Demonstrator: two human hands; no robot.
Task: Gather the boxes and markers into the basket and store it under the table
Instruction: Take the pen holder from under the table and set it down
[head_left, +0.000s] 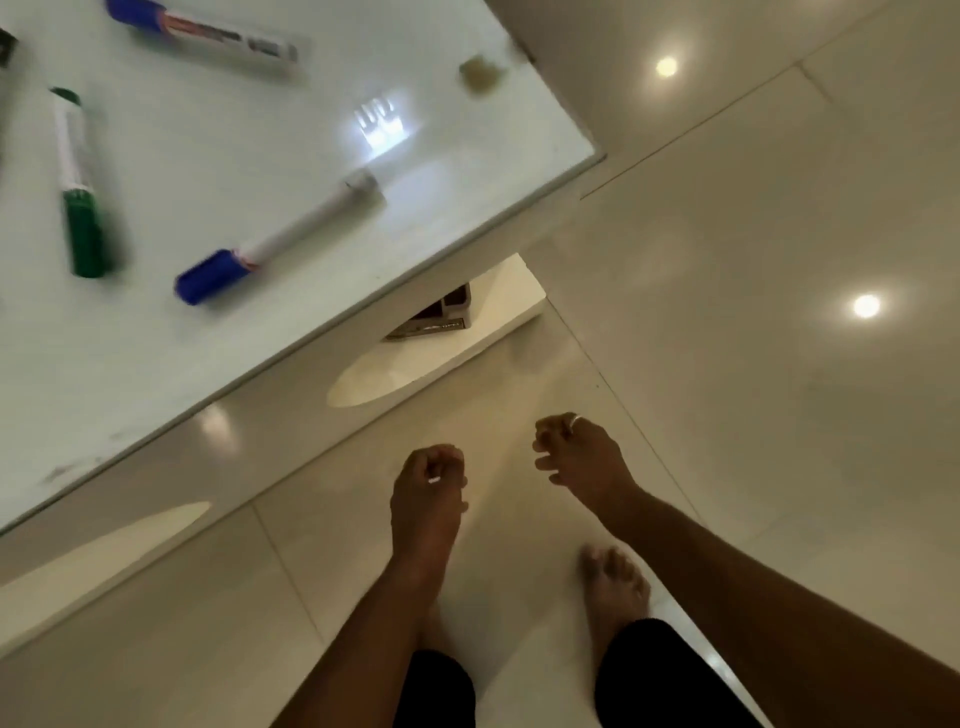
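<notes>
Markers (280, 241) on table (467, 171), well apart from left hand (428, 480), right hand (576, 452).

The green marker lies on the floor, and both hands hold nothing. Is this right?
No. The head view shows the green marker on the table instead. The left hand and right hand do hold nothing.

Glossy, smooth white tabletop (218, 353), green marker (78, 182) of smooth plastic, polished, reflective floor tiles (727, 364).
</notes>
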